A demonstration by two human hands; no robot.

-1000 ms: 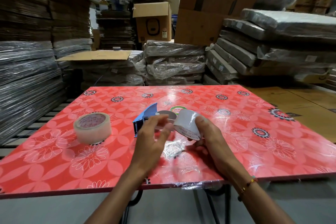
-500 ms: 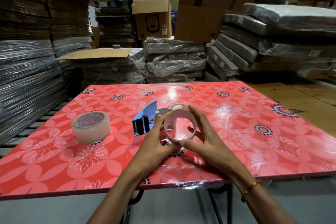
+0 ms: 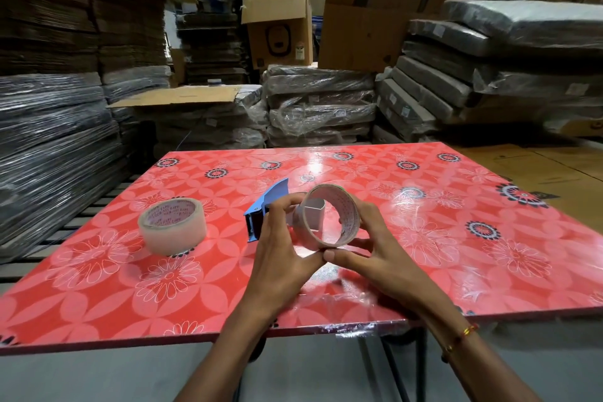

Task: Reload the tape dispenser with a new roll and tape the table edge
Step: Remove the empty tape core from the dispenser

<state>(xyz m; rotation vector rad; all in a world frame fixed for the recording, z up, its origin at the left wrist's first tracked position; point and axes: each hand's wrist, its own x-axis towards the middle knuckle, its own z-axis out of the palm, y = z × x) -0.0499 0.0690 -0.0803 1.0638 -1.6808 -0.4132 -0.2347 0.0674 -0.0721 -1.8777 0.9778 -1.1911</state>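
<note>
Both hands hold a thin, nearly used-up tape ring [image 3: 350, 217] upright over the middle of the red flowered table [image 3: 456, 258]. My left hand [image 3: 284, 248] grips its left rim, and my right hand [image 3: 375, 251] curls round its right and lower rim; the thumbs meet beneath it. Through the ring's hole a pale hub of the dispenser shows. The blue tape dispenser [image 3: 264, 206] lies on the table just behind my left hand, partly hidden by it. A full roll of clear tape [image 3: 173, 225] stands flat on the table to the left, apart from both hands.
Crinkled clear tape [image 3: 362, 330] runs along the table's near edge below my wrists. Wrapped stacks of flat cardboard [image 3: 319, 108] and cartons [image 3: 280, 29] surround the far and left sides. Cardboard sheets [image 3: 538, 163] cover the floor to the right.
The ring has turned from edge-on to face me with its hole open. Both hands have closed round its rim, and the dispenser lies further behind my left hand.
</note>
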